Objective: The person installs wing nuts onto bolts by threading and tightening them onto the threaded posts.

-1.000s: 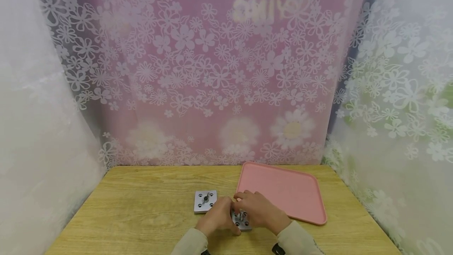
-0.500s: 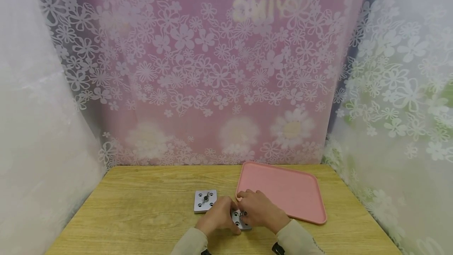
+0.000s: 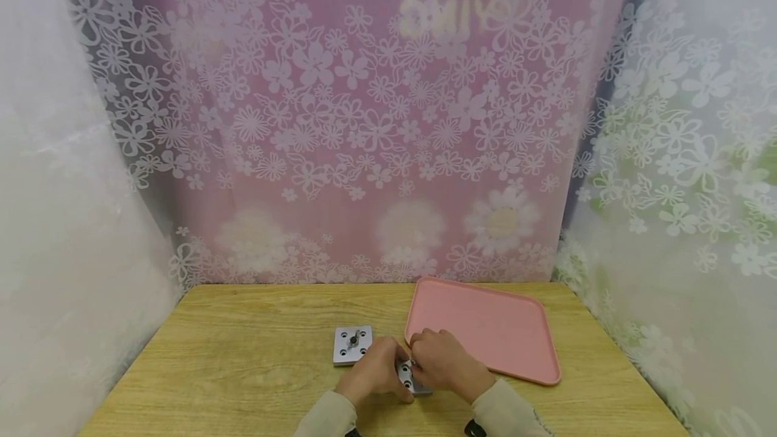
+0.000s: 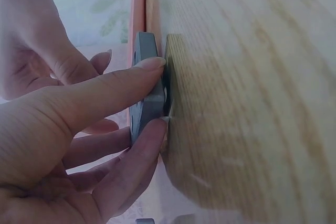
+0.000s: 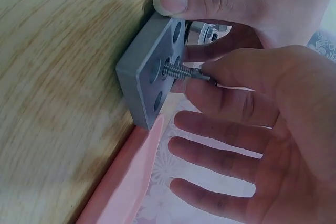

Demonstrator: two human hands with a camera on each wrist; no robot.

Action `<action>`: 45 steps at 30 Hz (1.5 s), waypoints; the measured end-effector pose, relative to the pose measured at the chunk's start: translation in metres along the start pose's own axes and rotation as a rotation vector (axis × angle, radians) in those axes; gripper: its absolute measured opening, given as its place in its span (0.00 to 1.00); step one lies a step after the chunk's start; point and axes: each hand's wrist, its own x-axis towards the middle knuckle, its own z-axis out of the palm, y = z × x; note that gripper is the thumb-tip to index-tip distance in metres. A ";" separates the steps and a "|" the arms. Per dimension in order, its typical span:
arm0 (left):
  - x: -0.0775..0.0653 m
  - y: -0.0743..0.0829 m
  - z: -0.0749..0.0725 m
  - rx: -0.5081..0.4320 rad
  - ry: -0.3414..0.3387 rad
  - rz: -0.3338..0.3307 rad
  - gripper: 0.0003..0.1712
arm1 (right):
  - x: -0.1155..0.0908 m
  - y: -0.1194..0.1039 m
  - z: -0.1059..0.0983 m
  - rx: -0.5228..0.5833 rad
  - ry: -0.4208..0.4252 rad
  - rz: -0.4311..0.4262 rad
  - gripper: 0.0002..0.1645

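Note:
A grey metal plate (image 5: 143, 82) with several round holes lies at the front of the table. My left hand (image 3: 376, 371) grips it by two edges, thumb on one side and fingers on the other, as the left wrist view shows. From its centre hole sticks a wing bolt (image 5: 178, 72), threads partly exposed. Thumb and index finger of my right hand (image 3: 448, 364) pinch the bolt's outer end, covering most of its head; the other fingers extend loosely in the right wrist view. A second plate (image 3: 340, 344), with its own wing bolt (image 3: 354, 340) in the middle, lies just beyond my left hand.
The pink tray (image 3: 485, 326) lies right behind my right hand, its near edge close to the gripped plate. Wood-grain table (image 3: 243, 356) spreads to the left. Flowered curtains (image 3: 364, 120) close off the back and both sides.
My right hand's fingers have turned and curled in over the bolt, so less of it shows in the head view. The left hand and both plates stay in place.

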 end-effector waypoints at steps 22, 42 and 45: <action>0.000 -0.002 -0.001 0.055 0.025 0.015 0.33 | -0.004 0.006 -0.012 0.135 -0.028 -0.085 0.27; 0.000 0.000 0.000 0.039 0.022 0.007 0.27 | -0.001 0.004 -0.003 0.109 -0.052 -0.049 0.11; 0.000 -0.001 0.000 0.024 0.009 -0.008 0.27 | -0.001 0.003 -0.001 0.085 -0.038 -0.041 0.06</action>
